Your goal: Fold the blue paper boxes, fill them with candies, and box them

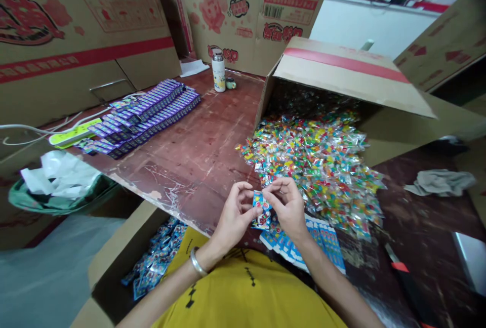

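Between my two hands, above the table's near edge, is a small blue printed candy box (261, 220). My left hand (236, 212) pinches it from the left, thumb across its front. At its top edge, the fingertips of my right hand (287, 206) are closed on the box. Whether anything is inside it I cannot tell. Under my right forearm lie several flat blue cartons (328, 242), overlapping one another. Just beyond, a heap of clear packets of colourful candy (315, 161) spreads out of a large cardboard box (341, 67) lying on its side.
Purple boxes (152, 110) stand in rows at the left, beside a yellow-green power strip (74, 133). A thermos (218, 71) is at the back. Below the table edge, an open carton (114, 257) holds blue packs (163, 252). A utility knife (408, 277) and grey cloth (440, 182) lie right.
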### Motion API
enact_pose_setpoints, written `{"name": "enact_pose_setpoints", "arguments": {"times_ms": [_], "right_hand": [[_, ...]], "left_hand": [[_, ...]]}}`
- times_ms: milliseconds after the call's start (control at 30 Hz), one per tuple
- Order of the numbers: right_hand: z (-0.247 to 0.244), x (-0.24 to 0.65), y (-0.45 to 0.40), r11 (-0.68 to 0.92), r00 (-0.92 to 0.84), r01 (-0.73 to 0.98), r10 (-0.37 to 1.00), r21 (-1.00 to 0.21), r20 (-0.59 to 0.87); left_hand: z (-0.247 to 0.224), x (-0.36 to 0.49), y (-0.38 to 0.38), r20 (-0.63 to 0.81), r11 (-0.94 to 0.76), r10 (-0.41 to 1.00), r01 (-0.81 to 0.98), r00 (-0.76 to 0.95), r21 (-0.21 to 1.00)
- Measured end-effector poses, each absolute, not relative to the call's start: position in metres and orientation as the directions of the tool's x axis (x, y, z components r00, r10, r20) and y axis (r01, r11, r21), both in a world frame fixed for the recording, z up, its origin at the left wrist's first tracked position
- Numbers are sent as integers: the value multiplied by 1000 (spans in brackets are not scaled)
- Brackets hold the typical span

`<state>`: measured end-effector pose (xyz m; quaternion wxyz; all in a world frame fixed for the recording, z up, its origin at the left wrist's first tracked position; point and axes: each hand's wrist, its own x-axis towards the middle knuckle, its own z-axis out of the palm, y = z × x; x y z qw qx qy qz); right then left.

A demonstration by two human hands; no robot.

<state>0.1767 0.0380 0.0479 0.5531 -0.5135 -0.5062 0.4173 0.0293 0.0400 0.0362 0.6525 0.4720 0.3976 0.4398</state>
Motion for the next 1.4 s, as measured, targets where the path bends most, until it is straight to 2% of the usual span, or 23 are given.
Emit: {"name": "enact_pose_setpoints", "arguments": {"times_ms": [167,333,500,700,800,867,900,967,1067,1133,1200,1300,1400], "right_hand": [[54,184,44,19,-23,68,1000,-997,17],[58,196,51,-70,-68,70,995,-995,-75],[59,195,52,-13,-59,140,998,-990,-21],[57,183,37,220,-37,296,975,-930,218],[57,199,34,230,-145,328,971,-916,191],[55,222,35,170,-137,399,983,-901,125],[53,236,36,107,-73,445,994,-889,83],[47,262,35,-10,-14,591,1000,-806,-23],[32,281,27,-5,-94,840,984,-542,-154],[23,277,21,20,-86,928,983,-371,-163],[15,266,16,27,-59,965,992,-261,-115],[9,254,14,49,-64,974,996,-221,-64],[8,252,18,14,-31,954,998,-301,-53]], "left_hand": [[38,26,39,-63,94,957,-95,282,991],[43,22,38,9,7,939,-44,343,999],[46,18,38,2,12,928,-36,373,999],[42,18,37,-48,72,908,-41,416,997],[46,5,40,-86,89,905,13,416,996],[55,-18,44,-128,77,877,128,463,989],[61,-35,47,-169,60,844,223,509,973],[70,-73,51,-265,-14,794,453,547,892],[74,-124,51,-359,-159,771,705,526,691],[72,-140,48,-359,-190,799,768,483,611],[68,-137,45,-327,-199,821,771,468,604],[63,-109,43,-292,-210,807,711,513,671],[56,-70,42,-257,-233,776,640,576,732]]}}
